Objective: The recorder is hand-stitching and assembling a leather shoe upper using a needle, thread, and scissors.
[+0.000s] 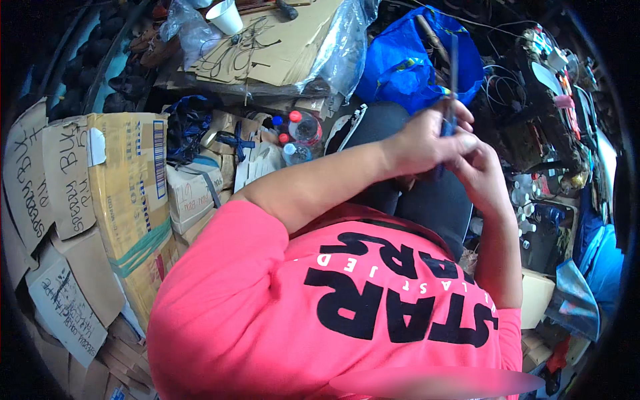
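Over my lap, my left hand [427,139] is closed around the blue handle of a slim tool [449,121]. Its long thin shaft points up and away, slightly blurred, so I cannot tell its exact kind. My right hand [477,168] is pressed up against the left, its fingers bent together near the left thumb. Whatever those fingers pinch is hidden. A small brownish piece shows beneath my left wrist, too covered to name. Dark trousers [437,210] lie under both hands, and a blue plastic bag [400,77] stands just beyond them.
Cardboard boxes [127,180] crowd the left side. Flat cardboard sheets [287,50] with black cord and a white cup [225,17] lie ahead. Plastic bottles with red caps [305,128] stand by my left knee. On the right are a cluttered dark machine [527,113] and several small bottles [525,213].
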Demonstrator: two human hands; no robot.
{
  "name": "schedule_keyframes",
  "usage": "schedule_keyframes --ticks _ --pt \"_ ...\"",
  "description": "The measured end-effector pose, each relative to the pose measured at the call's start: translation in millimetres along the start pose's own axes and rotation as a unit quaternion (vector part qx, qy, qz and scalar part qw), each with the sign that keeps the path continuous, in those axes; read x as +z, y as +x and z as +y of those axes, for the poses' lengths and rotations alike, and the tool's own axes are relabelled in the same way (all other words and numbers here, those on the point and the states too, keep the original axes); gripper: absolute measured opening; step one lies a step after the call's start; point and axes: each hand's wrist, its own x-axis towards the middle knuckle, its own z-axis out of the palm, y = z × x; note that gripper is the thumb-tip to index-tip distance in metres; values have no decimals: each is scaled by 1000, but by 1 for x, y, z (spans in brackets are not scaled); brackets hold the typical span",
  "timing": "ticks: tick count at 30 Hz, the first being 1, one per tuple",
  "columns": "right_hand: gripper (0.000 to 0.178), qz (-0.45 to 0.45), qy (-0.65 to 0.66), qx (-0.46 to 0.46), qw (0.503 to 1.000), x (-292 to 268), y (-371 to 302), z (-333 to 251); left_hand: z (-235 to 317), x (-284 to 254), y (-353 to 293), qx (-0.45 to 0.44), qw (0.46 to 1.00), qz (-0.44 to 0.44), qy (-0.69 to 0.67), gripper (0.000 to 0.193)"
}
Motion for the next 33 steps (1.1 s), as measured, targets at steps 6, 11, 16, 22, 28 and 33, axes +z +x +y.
schedule_keyframes --ticks 6,11,16,22,28,33 --pt "34 48 -18 -66 996 -11 9 -12 5 -97 9 102 983 130 -82 24" --pt "70 -109 -357 -147 916 -8 30 -4 47 -245 20 -76 861 274 421 26" --pt "80 -247 -545 -17 801 11 46 -3 53 -316 13 -197 647 318 664 45" --pt "56 -156 -565 -78 807 -3 31 -14 37 -324 6 -306 500 326 742 69" --pt "57 97 -464 -71 878 -95 -28 -15 53 -292 24 17 585 280 761 54" --pt "55 220 -91 144 960 -159 -128 10 8 -211 37 74 742 89 660 32"
